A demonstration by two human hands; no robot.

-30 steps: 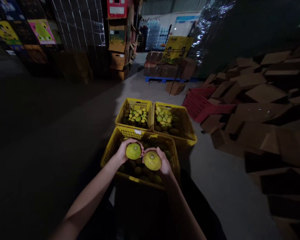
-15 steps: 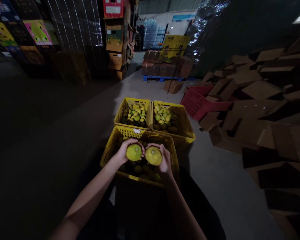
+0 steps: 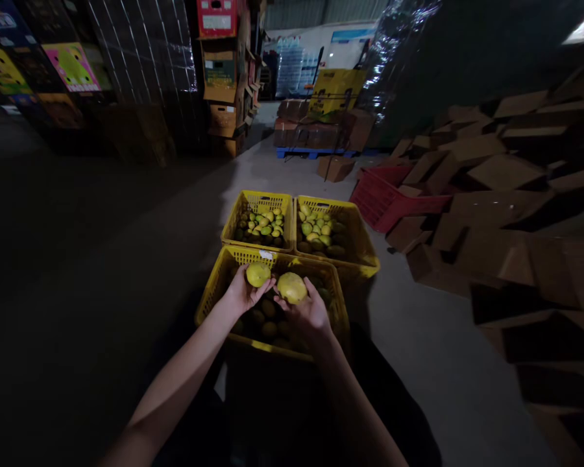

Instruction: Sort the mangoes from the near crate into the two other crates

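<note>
My left hand [image 3: 241,295] is closed around a small yellow-green fruit [image 3: 258,274] that looks like a papaya. In my right hand [image 3: 312,312] rests a larger, yellower papaya-like fruit [image 3: 292,287], with the fingers curled under it and the thumb along its side. Both hands are over the near yellow crate [image 3: 272,351], close together with the fingertips almost meeting. More fruit [image 3: 268,309] of the same kind lies in shadow inside this crate, partly hidden by my hands and forearms.
Two more yellow crates with fruit, the far left one [image 3: 230,224] and the far right one [image 3: 365,243], adjoin the near crate. A red crate [image 3: 377,198] lies beside heaped cardboard boxes [image 3: 496,217] at right. Behind stand stacked cartons [image 3: 221,117] and a blue pallet [image 3: 314,154].
Both fruits have been tilted, so their pale stem ends no longer face me. Each hand has turned palm-up and moved slightly away from me.
</note>
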